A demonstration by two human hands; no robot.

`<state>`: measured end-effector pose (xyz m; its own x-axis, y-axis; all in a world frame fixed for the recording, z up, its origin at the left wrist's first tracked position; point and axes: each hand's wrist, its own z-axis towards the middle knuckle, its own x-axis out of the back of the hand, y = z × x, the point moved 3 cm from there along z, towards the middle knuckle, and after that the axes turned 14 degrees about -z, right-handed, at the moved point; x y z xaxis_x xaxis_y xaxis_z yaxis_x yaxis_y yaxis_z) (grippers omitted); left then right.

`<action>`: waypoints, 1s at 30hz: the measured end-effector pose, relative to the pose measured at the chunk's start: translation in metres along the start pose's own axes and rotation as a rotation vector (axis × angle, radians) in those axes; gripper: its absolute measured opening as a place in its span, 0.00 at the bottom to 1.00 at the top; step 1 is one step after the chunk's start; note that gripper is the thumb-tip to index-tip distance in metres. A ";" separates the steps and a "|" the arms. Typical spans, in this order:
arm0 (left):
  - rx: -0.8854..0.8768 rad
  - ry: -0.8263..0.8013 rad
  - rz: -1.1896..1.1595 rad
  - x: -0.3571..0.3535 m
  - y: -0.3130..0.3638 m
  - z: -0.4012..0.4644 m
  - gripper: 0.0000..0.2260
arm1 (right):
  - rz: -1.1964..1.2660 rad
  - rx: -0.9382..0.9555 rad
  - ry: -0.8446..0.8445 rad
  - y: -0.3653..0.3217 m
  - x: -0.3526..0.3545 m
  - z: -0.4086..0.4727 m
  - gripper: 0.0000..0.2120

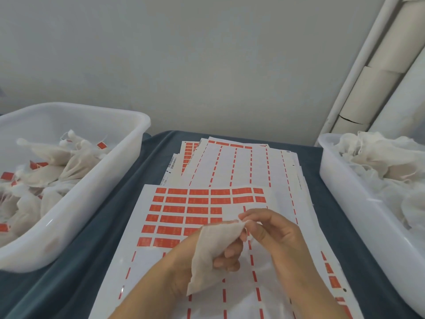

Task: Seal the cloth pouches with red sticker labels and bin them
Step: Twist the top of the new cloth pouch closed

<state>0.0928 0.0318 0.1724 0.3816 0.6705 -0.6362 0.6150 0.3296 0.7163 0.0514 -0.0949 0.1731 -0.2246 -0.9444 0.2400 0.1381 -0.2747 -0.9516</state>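
Your left hand (220, 256) holds one cloth pouch (211, 254) over the sticker sheet (184, 210); your right hand (273, 231) fingers pinch its top. Many sealed pouches fill the left bin (96, 180). Lots wait in the right bin (345, 203).

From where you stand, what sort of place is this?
Probably a small packing workstation. White plastic bins flank a blue-covered table, sheets of red sticker labels lie between them, and the left hand holds a white cloth pouch.
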 end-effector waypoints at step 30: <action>-0.200 -0.095 0.287 0.008 -0.001 -0.003 0.19 | 0.260 0.051 0.111 -0.010 0.016 0.000 0.17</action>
<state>0.0928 0.0389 0.1673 0.5875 0.6931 -0.4177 0.3295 0.2666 0.9057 0.0459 -0.1073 0.1867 -0.2794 -0.9595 -0.0358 0.2529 -0.0376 -0.9668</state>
